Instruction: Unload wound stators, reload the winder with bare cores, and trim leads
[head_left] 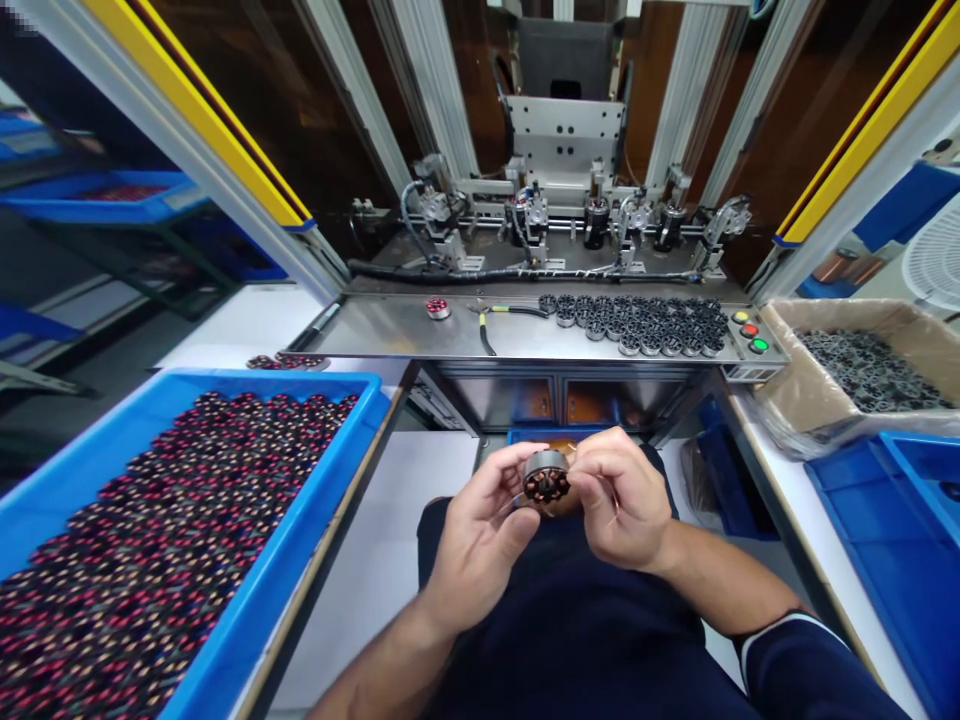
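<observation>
Our left hand (480, 530) grips the coil (546, 480) in front of us; our right hand (624, 500) pinches at its edge, apparently on thin wire (616, 508). We seem to be working that wire; the next move calls for fine fingertip control.

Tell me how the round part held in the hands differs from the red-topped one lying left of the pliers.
The held part shows copper-coloured coils on its visible face; the red-topped part shows red on top. The held part is tilted, while the red-topped part lies flat on the metal ledge. The left hand grips the held part; nobody touches the red-topped part. Both are round with a silvery-grey outer band.
</observation>
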